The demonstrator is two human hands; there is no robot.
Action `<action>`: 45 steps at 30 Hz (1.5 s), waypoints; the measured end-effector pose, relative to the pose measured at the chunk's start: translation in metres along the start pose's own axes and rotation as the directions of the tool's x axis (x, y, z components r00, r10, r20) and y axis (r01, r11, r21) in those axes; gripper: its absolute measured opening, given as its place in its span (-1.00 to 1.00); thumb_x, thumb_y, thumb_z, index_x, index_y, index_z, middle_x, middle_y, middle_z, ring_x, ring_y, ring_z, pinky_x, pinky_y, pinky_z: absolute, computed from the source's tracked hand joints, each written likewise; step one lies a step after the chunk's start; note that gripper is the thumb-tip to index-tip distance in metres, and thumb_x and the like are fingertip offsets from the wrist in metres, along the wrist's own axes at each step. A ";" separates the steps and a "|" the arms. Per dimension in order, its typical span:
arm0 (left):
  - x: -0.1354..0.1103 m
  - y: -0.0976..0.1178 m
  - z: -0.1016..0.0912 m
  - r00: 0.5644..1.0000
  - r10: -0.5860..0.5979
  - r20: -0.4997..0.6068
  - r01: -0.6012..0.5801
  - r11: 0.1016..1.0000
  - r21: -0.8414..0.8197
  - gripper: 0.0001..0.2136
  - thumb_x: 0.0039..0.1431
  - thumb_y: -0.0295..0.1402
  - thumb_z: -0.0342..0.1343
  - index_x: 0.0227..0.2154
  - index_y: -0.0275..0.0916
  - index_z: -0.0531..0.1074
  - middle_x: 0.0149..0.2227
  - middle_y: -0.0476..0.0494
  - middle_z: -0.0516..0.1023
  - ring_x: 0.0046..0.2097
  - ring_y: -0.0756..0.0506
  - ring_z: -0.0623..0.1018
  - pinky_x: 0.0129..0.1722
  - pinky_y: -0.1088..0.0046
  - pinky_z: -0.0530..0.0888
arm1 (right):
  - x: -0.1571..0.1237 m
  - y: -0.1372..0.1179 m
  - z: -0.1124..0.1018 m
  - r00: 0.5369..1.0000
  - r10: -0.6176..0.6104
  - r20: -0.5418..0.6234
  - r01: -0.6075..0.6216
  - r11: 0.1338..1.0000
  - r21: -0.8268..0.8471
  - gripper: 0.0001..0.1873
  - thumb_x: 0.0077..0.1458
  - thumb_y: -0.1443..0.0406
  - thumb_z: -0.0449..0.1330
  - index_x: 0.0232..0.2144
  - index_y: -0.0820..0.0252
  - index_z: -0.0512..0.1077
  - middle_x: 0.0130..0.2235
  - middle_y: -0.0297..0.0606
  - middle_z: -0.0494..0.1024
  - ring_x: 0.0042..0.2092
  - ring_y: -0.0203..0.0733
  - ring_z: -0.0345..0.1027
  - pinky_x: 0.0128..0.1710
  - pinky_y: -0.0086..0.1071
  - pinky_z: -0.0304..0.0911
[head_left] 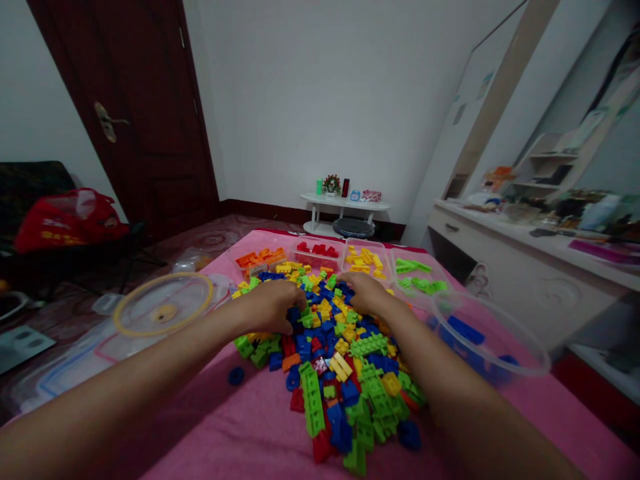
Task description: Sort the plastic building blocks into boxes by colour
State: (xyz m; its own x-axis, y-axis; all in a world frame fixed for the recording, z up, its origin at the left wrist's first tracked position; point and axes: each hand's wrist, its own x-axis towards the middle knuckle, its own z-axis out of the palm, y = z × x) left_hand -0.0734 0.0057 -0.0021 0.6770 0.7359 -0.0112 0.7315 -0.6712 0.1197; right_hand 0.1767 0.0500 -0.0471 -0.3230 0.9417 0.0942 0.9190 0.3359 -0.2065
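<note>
Lying under everything, the pink cloth looks soft and would likely give under a push. The heap of plastic bricks sits mid-cloth; loose as it is, it should slide and tumble rather than lift together. Beyond its right edge, the round clear tub holds blue bricks and looks thin-walled, best taken by the rim. The clear trays along the far side seem light and slightly flexible. Both hands are at the heap: the left hand has its fingers curled, thumb apart, around dark blue pieces; the right hand bends its fingers down into the bricks. Whether either grips anything, I cannot tell. The long green brick is probably stiff, easily pinched across its narrow sides; the blue ring, by its edge.
</note>
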 end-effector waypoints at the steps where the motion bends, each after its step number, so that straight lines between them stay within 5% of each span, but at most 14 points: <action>1: -0.002 0.002 0.003 1.000 0.009 -0.011 -0.008 1.000 0.027 -0.63 -0.25 -0.31 0.24 -0.25 -0.17 0.47 -0.23 -0.13 0.51 -0.20 -0.16 0.47 -0.26 0.41 0.36 | 0.003 -0.002 -0.001 1.000 0.003 0.023 -0.003 1.000 -0.010 -0.33 -0.24 0.52 0.16 0.02 0.08 0.35 0.02 -0.22 0.43 0.03 -0.06 0.28 -0.04 -0.37 0.17; 6: -0.005 0.012 0.017 0.997 0.014 -0.076 -0.004 0.991 0.131 -0.71 -0.20 -0.39 0.14 -0.30 -0.21 0.39 -0.30 -0.15 0.50 -0.30 -0.15 0.49 -0.41 0.44 0.35 | 0.006 -0.013 -0.002 0.996 0.065 0.058 -0.062 0.997 -0.050 -0.35 -0.19 0.43 0.18 0.05 0.15 0.29 0.00 -0.10 0.41 -0.01 -0.04 0.30 -0.12 -0.37 0.20; 13: -0.006 0.018 0.022 0.998 0.013 -0.060 0.000 0.977 0.213 -0.63 -0.16 -0.55 0.01 -0.21 -0.16 0.40 -0.34 -0.17 0.54 -0.29 -0.18 0.52 -0.38 0.40 0.37 | 0.001 -0.019 0.001 0.972 0.207 0.110 -0.197 0.976 -0.098 -0.76 -0.18 0.35 0.18 -0.36 0.27 0.50 -0.12 0.00 0.42 -0.23 -0.06 0.40 -0.33 -0.37 0.22; 20: -0.008 0.010 0.018 0.992 0.044 -0.121 -0.038 0.998 0.050 -0.70 -0.20 -0.54 0.03 -0.35 -0.14 0.47 -0.39 -0.05 0.54 -0.35 -0.09 0.49 -0.42 0.49 0.30 | -0.017 -0.014 -0.005 0.972 0.233 -0.019 -0.233 0.972 -0.019 -0.83 -0.22 0.35 0.18 -0.45 0.20 0.49 -0.32 -0.19 0.52 -0.26 -0.15 0.39 -0.35 -0.41 0.20; 23: -0.004 0.003 0.008 0.991 0.045 -0.126 -0.056 0.995 -0.085 -0.75 -0.20 -0.50 0.08 -0.38 -0.15 0.49 -0.45 0.00 0.52 -0.41 -0.03 0.45 -0.44 0.54 0.27 | -0.029 -0.016 -0.014 0.965 0.231 -0.119 -0.204 0.957 0.204 -0.77 -0.22 0.36 0.18 -0.39 0.20 0.50 -0.34 -0.24 0.53 -0.28 -0.18 0.38 -0.32 -0.41 0.22; 25: 0.000 0.000 -0.002 0.988 0.023 -0.151 -0.048 0.985 -0.164 -0.78 -0.19 -0.45 0.12 -0.39 -0.18 0.51 -0.49 0.01 0.49 -0.46 0.00 0.40 -0.47 0.55 0.24 | -0.036 -0.023 -0.020 0.950 0.254 -0.183 -0.126 0.845 0.520 -0.73 -0.20 0.35 0.19 -0.33 0.22 0.48 -0.34 -0.25 0.53 -0.31 -0.21 0.38 -0.34 -0.41 0.24; 28: 0.010 -0.003 -0.018 0.986 -0.027 -0.165 -0.025 0.951 -0.308 -0.71 -0.18 -0.37 0.17 -0.28 -0.19 0.52 -0.54 0.05 0.44 -0.51 0.04 0.34 -0.52 0.57 0.21 | -0.045 -0.036 -0.025 0.923 0.343 -0.175 0.008 0.436 0.900 -0.69 -0.16 0.29 0.22 -0.25 0.20 0.46 -0.26 -0.25 0.52 -0.30 -0.25 0.38 -0.37 -0.44 0.27; 32: 0.025 0.003 -0.030 0.996 0.030 -0.089 -0.073 0.847 -0.526 -0.63 -0.19 -0.35 0.22 -0.20 -0.21 0.52 -0.55 0.06 0.42 -0.54 0.07 0.32 -0.55 0.59 0.21 | -0.049 -0.048 -0.030 0.912 0.410 -0.031 0.110 -0.172 0.979 -0.69 -0.12 0.29 0.22 -0.22 0.16 0.45 -0.24 -0.24 0.51 -0.24 -0.25 0.39 -0.37 -0.47 0.31; 34: 0.033 0.009 -0.032 0.993 0.039 -0.114 -0.107 0.729 -0.677 -0.66 -0.16 -0.34 0.22 -0.22 -0.26 0.52 -0.52 0.02 0.44 -0.53 0.07 0.35 -0.54 0.59 0.25 | -0.049 -0.050 -0.031 0.919 0.391 0.048 0.107 -0.366 0.924 -0.73 -0.06 0.28 0.18 -0.23 0.19 0.44 -0.29 -0.21 0.52 -0.28 -0.25 0.40 -0.42 -0.47 0.32; 39: 0.042 0.025 -0.028 0.971 -0.078 -0.227 -0.200 0.258 -0.945 -0.63 -0.13 -0.30 0.26 -0.20 -0.32 0.45 -0.37 -0.10 0.50 -0.41 0.03 0.47 -0.39 0.51 0.41 | -0.050 -0.060 -0.029 0.930 0.324 0.172 0.013 -0.498 0.867 -0.77 0.08 0.21 0.09 -0.31 0.27 0.41 -0.47 -0.24 0.48 -0.54 -0.36 0.30 -0.72 -0.61 0.08; 42: 0.043 0.026 -0.021 0.956 -0.144 -0.257 -0.235 0.152 -0.960 -0.63 -0.16 -0.32 0.30 -0.23 -0.33 0.45 -0.37 -0.10 0.51 -0.40 0.04 0.49 -0.35 0.51 0.43 | -0.052 -0.072 -0.029 0.954 0.224 0.198 -0.066 -0.487 0.871 -0.70 0.10 0.12 0.09 -0.31 0.27 0.40 -0.47 -0.24 0.48 -0.60 -0.40 0.24 -0.77 -0.64 -0.01; 45: 0.045 0.027 -0.015 0.940 -0.197 -0.277 -0.251 0.148 -0.957 -0.63 -0.21 -0.37 0.32 -0.26 -0.37 0.46 -0.39 -0.11 0.52 -0.40 0.03 0.49 -0.35 0.50 0.44 | -0.053 -0.081 -0.031 0.947 0.244 0.210 -0.081 -0.451 0.889 -0.70 0.03 0.11 0.18 -0.31 0.24 0.40 -0.48 -0.31 0.48 -0.62 -0.42 0.24 -0.79 -0.64 0.02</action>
State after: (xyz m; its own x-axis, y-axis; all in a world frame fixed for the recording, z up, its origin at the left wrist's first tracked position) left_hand -0.0241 0.0218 0.0153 0.4701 0.8491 0.2409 -0.1385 -0.1986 0.9703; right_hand 0.1262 -0.0277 -0.0055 -0.1295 0.9776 -0.1657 -0.5890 -0.2103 -0.7803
